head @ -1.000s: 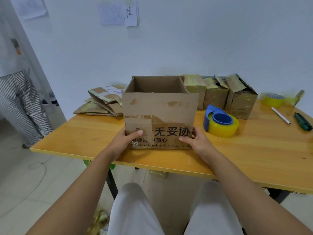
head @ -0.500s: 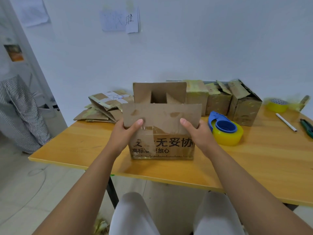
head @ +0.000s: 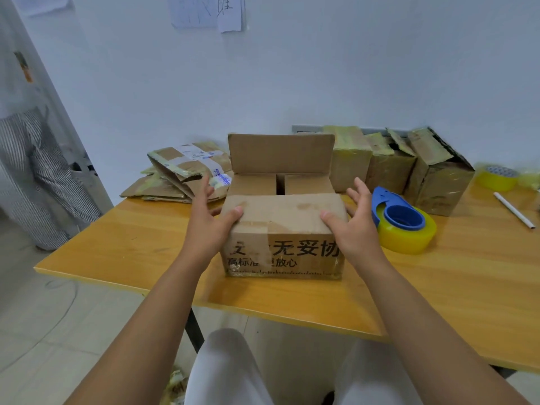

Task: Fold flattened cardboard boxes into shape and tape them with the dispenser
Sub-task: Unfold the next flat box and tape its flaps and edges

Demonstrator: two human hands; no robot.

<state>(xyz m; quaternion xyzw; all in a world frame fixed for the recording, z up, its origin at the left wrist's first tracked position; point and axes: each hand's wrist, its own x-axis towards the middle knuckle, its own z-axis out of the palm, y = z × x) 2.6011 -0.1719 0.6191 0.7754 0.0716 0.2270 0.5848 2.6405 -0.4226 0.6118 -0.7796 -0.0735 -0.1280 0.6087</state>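
Head view shows both hands, left hand [head: 209, 226] and right hand [head: 352, 229], fingers spread, thumbs pressing the box's [head: 282, 244] near flap, upright a moment ago, now folded down mid-bench [head: 131, 247], so I reckon the tape dispenser [head: 401, 222] comes after the far flap.

One cardboard box [head: 282, 235] stands half folded at the table's near edge. Three taped boxes [head: 388, 168] line the wall behind it. One heap of flattened cartons [head: 181, 176] lies at the left; their number cannot be told. One blue tape dispenser [head: 400, 222], one loose yellow tape roll [head: 498, 178], one white pen [head: 514, 210], two hands [head: 355, 226].
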